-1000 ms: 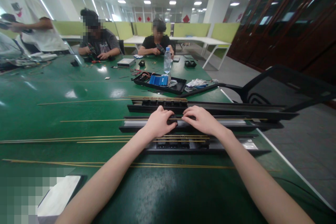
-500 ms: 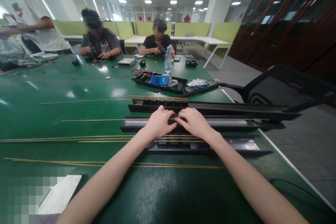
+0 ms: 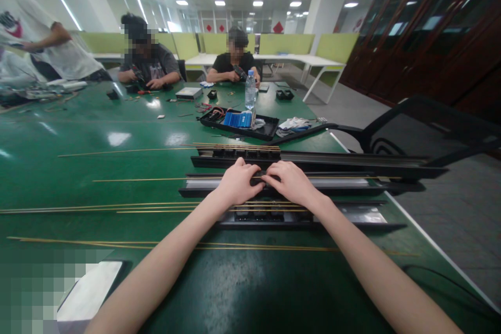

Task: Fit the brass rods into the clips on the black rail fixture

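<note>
My left hand (image 3: 239, 183) and my right hand (image 3: 290, 182) meet over the middle black channel (image 3: 199, 192), fingers pinched together. Between the fingertips sits a small black piece (image 3: 257, 177), mostly covered by them. A thin brass rod (image 3: 148, 180) runs along this channel, passing at the fingers and sticking out far to the left. Nearer to me lies another black channel (image 3: 352, 228) with black blocks (image 3: 258, 216) in it and several brass rods (image 3: 156, 204) across it. Behind my hands, a third channel (image 3: 352, 159) holds more black blocks and rods.
Loose brass rods (image 3: 235, 246) lie in front of the channels. Farther back are a black tray (image 3: 270, 128) with blue packets, a water bottle (image 3: 249, 91) and gloves (image 3: 295, 125). A chair (image 3: 430, 125) stands at the right edge. Several people work across the green table (image 3: 97, 125).
My hands stay almost exactly where they were, still pinched at the middle channel. At the far left, a standing person in white has shifted left and leaned.
</note>
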